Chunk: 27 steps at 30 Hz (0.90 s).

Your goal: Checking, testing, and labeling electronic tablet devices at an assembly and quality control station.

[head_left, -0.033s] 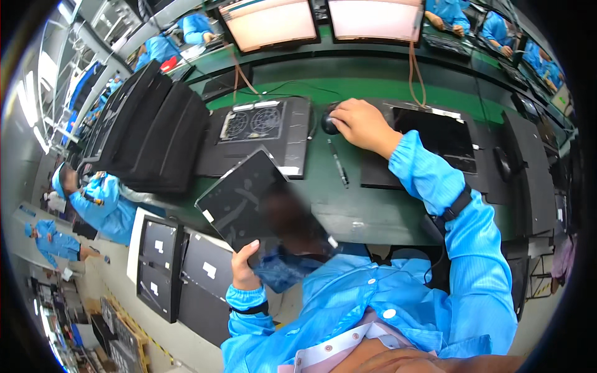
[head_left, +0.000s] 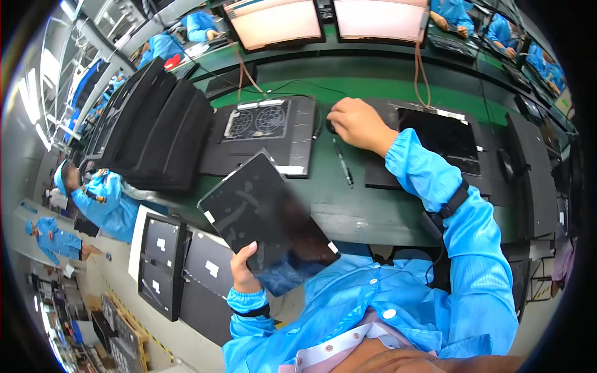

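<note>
My left hand (head_left: 245,268) grips the lower left edge of a thin dark glossy display panel (head_left: 249,199), thumb on its face. The panel is tilted, held above the bench's front edge, with small white tabs on two sides and pale smudges and reflections across it. My right hand (head_left: 360,126) rests over a black computer mouse (head_left: 330,126) on the bench; the hand covers most of the mouse. Just below that hand lies a pen (head_left: 342,163). Right of it, another dark panel (head_left: 440,140) lies on a black board.
A tall stack of black foam trays (head_left: 158,133) stands at the left. Beside it is a black fixture (head_left: 292,140) with a circle-patterned sheet (head_left: 256,120). Two lit monitors (head_left: 273,23) stand behind. Low at left sits an open tray of panels (head_left: 163,267). Co-workers in blue are around.
My right hand has shifted slightly left and covers more of the mouse. The whole view has moved a little. My left hand still holds the panel.
</note>
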Tool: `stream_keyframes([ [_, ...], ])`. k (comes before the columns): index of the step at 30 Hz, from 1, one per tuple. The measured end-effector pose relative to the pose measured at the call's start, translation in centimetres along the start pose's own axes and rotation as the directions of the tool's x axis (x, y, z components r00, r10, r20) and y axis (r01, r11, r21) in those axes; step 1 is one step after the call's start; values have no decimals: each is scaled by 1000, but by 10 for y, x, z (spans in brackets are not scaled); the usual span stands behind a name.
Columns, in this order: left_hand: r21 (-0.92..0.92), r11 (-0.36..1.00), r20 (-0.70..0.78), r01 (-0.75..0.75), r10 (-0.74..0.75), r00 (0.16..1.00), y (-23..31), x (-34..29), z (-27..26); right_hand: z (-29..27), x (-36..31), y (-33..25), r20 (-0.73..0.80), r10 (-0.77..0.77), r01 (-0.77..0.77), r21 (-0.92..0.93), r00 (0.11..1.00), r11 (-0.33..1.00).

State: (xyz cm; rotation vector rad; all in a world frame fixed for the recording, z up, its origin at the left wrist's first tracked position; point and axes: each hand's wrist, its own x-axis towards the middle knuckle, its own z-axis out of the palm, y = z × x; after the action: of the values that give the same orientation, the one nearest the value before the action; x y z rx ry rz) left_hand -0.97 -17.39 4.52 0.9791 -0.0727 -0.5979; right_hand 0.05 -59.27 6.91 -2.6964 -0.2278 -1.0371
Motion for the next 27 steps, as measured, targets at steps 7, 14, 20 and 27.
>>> stream_keyframes([
  [7,-240,960,-310,-147,68,948,28,-4,23,61,29,-5,245,-135,205,-289,960,935],
  [14,-584,812,-41,-11,-16,999,32,33,31,58,25,6,363,-73,178,-265,929,948],
  [20,-603,797,-62,-42,5,998,33,45,45,-3,34,-42,331,-84,96,-21,940,995],
  [27,-492,850,-148,-187,130,980,26,55,70,-41,22,-124,57,-137,94,473,989,876],
])
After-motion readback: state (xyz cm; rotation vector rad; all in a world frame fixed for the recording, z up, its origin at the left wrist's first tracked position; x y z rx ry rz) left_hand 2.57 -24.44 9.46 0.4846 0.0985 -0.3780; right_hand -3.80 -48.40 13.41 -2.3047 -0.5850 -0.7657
